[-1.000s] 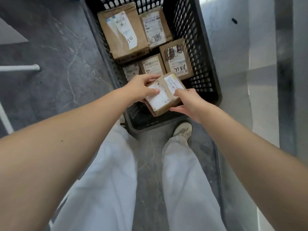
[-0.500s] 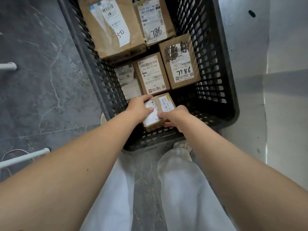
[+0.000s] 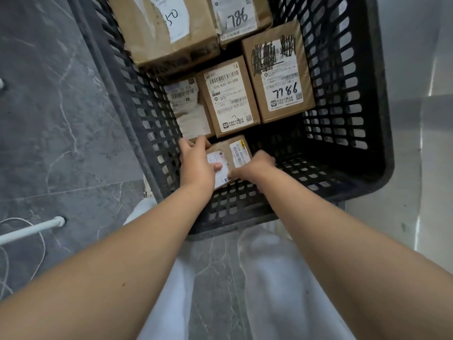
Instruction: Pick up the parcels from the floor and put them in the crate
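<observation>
A black perforated plastic crate (image 3: 355,133) stands on the floor and holds several brown cardboard parcels with white labels. Both my hands reach down inside its near left corner around a small brown parcel (image 3: 232,153). My left hand (image 3: 196,165) grips the parcel's left side, thumb lying across its white label. My right hand (image 3: 255,165) holds the right side with fingers curled under the edge. The small parcel sits low in the crate, just in front of the parcel labelled 516-K20 (image 3: 229,96). Whether it touches the crate bottom is hidden.
A parcel marked 7786 (image 3: 279,74) lies to the right, with larger parcels (image 3: 161,28) behind. The crate's near right part shows bare bottom (image 3: 306,165). Grey marble floor (image 3: 61,119) lies left, with a white pole (image 3: 29,229) and a cord. My white trousers (image 3: 269,278) are below.
Both hands have lowered the small parcel from above the crate's near rim down into the near left corner. The view has moved closer over the crate.
</observation>
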The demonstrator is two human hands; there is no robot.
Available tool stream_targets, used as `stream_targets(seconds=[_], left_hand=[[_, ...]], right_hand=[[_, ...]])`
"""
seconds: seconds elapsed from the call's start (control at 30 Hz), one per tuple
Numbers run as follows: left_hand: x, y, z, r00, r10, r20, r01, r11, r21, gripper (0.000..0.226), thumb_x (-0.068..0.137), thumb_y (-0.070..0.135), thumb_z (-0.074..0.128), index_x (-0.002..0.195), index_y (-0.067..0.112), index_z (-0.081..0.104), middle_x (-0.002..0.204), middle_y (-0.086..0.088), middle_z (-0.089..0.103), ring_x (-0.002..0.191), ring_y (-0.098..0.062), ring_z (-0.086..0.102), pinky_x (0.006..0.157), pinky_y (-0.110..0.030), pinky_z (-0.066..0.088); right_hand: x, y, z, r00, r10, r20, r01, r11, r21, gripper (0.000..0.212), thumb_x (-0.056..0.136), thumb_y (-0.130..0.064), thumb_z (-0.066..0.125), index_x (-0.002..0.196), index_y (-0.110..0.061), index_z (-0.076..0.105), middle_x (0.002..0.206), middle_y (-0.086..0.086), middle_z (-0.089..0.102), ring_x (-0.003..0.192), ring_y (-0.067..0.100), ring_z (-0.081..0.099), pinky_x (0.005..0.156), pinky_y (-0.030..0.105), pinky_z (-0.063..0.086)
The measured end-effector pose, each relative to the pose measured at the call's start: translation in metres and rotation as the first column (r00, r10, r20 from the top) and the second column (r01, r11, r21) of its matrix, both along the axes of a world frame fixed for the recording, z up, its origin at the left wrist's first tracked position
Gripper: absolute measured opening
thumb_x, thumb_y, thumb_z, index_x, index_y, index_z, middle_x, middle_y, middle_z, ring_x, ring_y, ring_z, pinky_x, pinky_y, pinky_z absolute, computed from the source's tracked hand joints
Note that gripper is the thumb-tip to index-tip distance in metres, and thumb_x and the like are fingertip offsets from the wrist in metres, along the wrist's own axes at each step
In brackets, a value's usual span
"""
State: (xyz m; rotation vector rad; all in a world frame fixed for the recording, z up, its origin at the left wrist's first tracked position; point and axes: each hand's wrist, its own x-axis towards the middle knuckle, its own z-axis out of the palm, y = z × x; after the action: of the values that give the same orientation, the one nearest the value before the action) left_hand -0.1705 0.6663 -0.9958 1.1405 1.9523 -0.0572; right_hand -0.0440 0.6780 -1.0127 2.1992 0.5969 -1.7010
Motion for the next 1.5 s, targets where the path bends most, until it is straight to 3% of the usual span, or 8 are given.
stream_targets(seconds=[0.13,0.27,0.47,0.73,1.0,1.13,1.27,1.5], left_hand=[[-0.004,0.003,0.008,0.988,0.117,0.101,-0.120,0.993,0.018,0.032,0.081,-0.005,0.072,0.104,0.014,0.061,0.112,0.004,0.039,0.098,-0.007,0.046,0.075,0.003,0.031],[0.000,-0.005,0.016,0.962,0.224,0.157,-0.244,0.963,0.118,0.018,0.082,-0.005,0.071,0.090,0.010,0.066,0.104,0.002,0.049,0.087,0.002,0.050,0.077,0.008,0.031],[0.008,0.000,0.013,0.937,0.347,-0.031,-0.344,0.936,0.070,0.037,0.090,-0.005,0.059,0.121,0.011,0.048,0.129,-0.007,0.050,0.111,-0.016,0.052,0.089,-0.015,0.034],[0.033,0.008,-0.003,0.839,0.460,-0.290,-0.537,0.782,-0.316,0.046,0.092,0.011,0.064,0.132,0.000,0.044,0.132,-0.018,0.055,0.120,-0.033,0.056,0.093,-0.037,0.046],[0.008,0.023,-0.023,0.953,-0.190,-0.237,0.039,0.849,-0.526,0.038,0.101,0.016,0.046,0.138,0.007,0.052,0.134,-0.015,0.055,0.121,-0.030,0.056,0.090,-0.035,0.047],[0.013,0.042,-0.022,0.706,-0.694,-0.142,0.456,0.598,-0.659,0.040,0.096,0.006,0.051,0.136,0.010,0.053,0.136,-0.007,0.055,0.124,-0.026,0.054,0.084,-0.035,0.051],[0.037,0.062,-0.017,0.578,-0.806,-0.123,0.607,0.526,-0.596,0.035,0.095,0.008,0.054,0.129,0.010,0.058,0.129,-0.004,0.060,0.118,-0.024,0.059,0.071,-0.031,0.049],[0.050,0.090,0.045,0.638,-0.734,-0.232,0.695,0.679,-0.236,0.022,0.097,0.007,0.044,0.114,0.011,0.058,0.114,-0.006,0.065,0.105,-0.027,0.063,0.070,-0.033,0.037]], right_hand=[[0.009,0.003,-0.007,0.980,-0.198,-0.033,0.197,0.980,-0.016,0.086,0.042,-0.030,0.093,0.118,-0.010,0.058,0.126,0.013,0.059,0.101,0.024,0.067,0.090,0.042,0.055],[0.009,0.020,0.015,0.818,-0.537,-0.203,0.541,0.840,-0.044,0.029,0.076,-0.004,0.077,0.103,-0.008,0.068,0.105,0.012,0.068,0.084,0.015,0.067,0.079,0.028,0.060],[-0.036,0.023,0.015,0.990,-0.058,0.128,0.012,0.944,0.331,0.040,0.082,-0.015,0.063,0.121,-0.009,0.052,0.133,0.007,0.041,0.126,0.025,0.041,0.104,0.043,0.043],[-0.010,0.024,0.008,0.991,-0.116,-0.063,0.127,0.962,0.243,0.056,0.086,-0.010,0.050,0.141,-0.017,0.043,0.141,0.005,0.033,0.128,0.028,0.041,0.108,0.038,0.039],[-0.008,0.009,0.000,0.995,0.036,-0.095,-0.006,0.956,0.294,0.073,0.090,-0.011,0.060,0.154,-0.023,0.026,0.151,0.005,0.038,0.134,0.023,0.044,0.110,0.035,0.040],[-0.018,0.000,-0.001,0.982,0.122,-0.141,-0.082,0.962,0.261,0.090,0.086,-0.013,0.066,0.157,-0.024,0.011,0.145,0.010,0.047,0.129,0.025,0.049,0.106,0.037,0.044],[-0.027,-0.004,-0.010,0.961,0.182,-0.206,-0.161,0.980,0.114,0.111,0.086,-0.027,0.070,0.155,-0.015,-0.015,0.164,0.012,-0.005,0.150,0.028,0.009,0.120,0.043,0.021],[-0.021,0.016,0.043,0.975,0.224,-0.010,-0.211,0.931,0.297,0.026,0.087,-0.027,0.056,0.107,-0.010,0.057,0.112,0.011,0.059,0.091,0.024,0.061,0.065,0.031,0.048]])
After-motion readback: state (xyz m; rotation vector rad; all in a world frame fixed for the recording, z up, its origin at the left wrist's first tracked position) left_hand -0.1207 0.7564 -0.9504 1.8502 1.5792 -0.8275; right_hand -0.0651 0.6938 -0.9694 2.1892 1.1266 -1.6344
